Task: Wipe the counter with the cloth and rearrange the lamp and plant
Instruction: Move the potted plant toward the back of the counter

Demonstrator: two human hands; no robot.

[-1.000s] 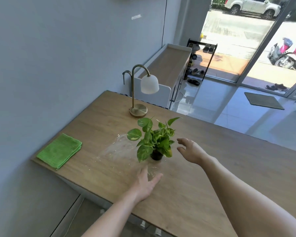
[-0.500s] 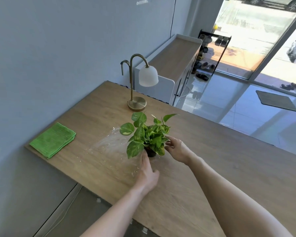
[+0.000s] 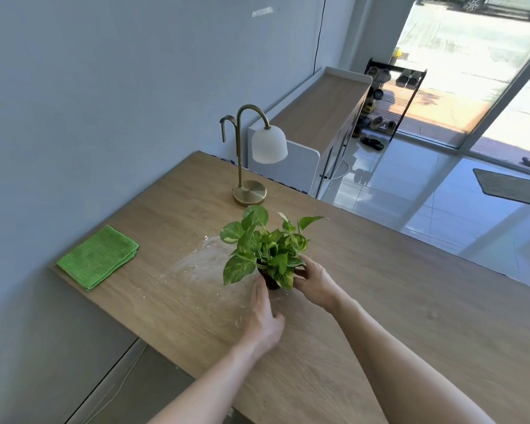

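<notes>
A small potted plant [image 3: 265, 249] with green and yellow leaves stands in a dark pot near the middle of the wooden counter [image 3: 380, 301]. My left hand [image 3: 265, 316] presses against the pot's near left side and my right hand [image 3: 314, 281] wraps its right side. A brass lamp [image 3: 250, 154] with a white shade stands behind the plant by the counter's far edge. A folded green cloth [image 3: 98, 258] lies at the counter's left end, away from both hands. A whitish smear with crumbs [image 3: 196, 267] covers the wood left of the plant.
A grey wall [image 3: 104, 102] runs along the counter's left end. Beyond the far edge stand a white cabinet with a wooden top [image 3: 322, 111] and a shoe rack [image 3: 386, 99]. Glossy tiled floor [image 3: 426, 209] lies to the right.
Both hands have closed in from open positions beside the plant and now hold its pot. The camera view has tilted slightly.
</notes>
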